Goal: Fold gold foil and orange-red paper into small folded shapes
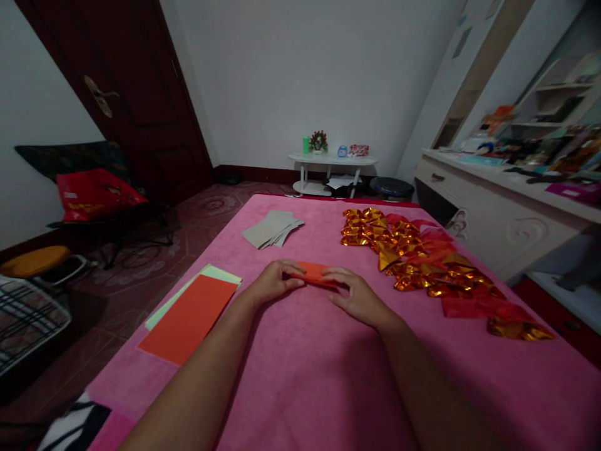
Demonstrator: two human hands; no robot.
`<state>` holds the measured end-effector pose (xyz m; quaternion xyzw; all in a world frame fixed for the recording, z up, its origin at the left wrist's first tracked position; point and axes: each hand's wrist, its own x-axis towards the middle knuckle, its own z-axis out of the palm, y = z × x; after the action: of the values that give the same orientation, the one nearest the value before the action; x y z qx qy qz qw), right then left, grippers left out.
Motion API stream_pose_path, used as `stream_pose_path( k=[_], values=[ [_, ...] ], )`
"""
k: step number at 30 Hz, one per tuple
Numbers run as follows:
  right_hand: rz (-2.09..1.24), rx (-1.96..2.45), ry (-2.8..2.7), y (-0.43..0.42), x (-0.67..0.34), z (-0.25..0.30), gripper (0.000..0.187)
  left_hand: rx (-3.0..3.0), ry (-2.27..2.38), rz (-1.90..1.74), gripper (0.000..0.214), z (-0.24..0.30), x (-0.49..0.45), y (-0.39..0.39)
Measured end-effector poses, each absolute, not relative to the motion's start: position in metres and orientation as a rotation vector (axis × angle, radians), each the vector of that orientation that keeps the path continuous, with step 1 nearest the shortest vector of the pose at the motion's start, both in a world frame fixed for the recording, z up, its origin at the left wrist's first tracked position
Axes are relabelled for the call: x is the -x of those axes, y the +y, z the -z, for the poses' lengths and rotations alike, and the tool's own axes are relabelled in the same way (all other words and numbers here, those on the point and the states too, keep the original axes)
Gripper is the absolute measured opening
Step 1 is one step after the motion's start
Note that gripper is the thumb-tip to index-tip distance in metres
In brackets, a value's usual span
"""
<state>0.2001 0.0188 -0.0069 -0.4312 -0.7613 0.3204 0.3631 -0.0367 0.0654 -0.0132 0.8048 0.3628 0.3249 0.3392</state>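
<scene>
Pink-covered table [300, 376], plain rm. Folded orange paper [310, 272] lies mid-table btwn both hands: L hand [277, 280] pinches one end; R hand [355, 294] lays fingers over the other, thumb apart, grip unclear. Risk: uneven pressure may skew the fold. Grey sheets [273, 229] lie just beyond; L forearm [206, 363] may nudge the orange sheet [190, 313] beside it; gold foil pieces [387, 258] crowd R side.

My left hand [275, 279] and right hand [359, 297] are bare, with slender fingers [292, 269] whose nails are too small to make out. My left forearm [206, 363] and right forearm [417, 369] are uncovered too, smooth-outlined, narrowest at the wrists.
</scene>
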Motion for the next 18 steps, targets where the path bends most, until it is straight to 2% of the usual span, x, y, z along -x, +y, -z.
stream_pose_path(
  k=[2,5,14,18],
  values=[
    [-0.866,1.100,-1.934,0.020,-0.202,0.007,0.021,-2.146,0.951,-0.782,0.013,0.009,0.036,0.062],
    [-0.897,1.114,-1.907,0.022,-0.208,0.008,0.012,-2.203,0.945,-0.679,0.015,0.005,0.033,0.057],
    [-1.026,1.101,-1.825,0.019,-0.210,-0.002,0.012,-2.314,1.149,-0.577,0.030,-0.010,0.030,0.032],
    [-1.156,1.113,-1.864,0.014,-0.212,-0.006,0.011,-2.383,1.094,-0.626,0.020,-0.008,0.030,0.012]
  ],
)
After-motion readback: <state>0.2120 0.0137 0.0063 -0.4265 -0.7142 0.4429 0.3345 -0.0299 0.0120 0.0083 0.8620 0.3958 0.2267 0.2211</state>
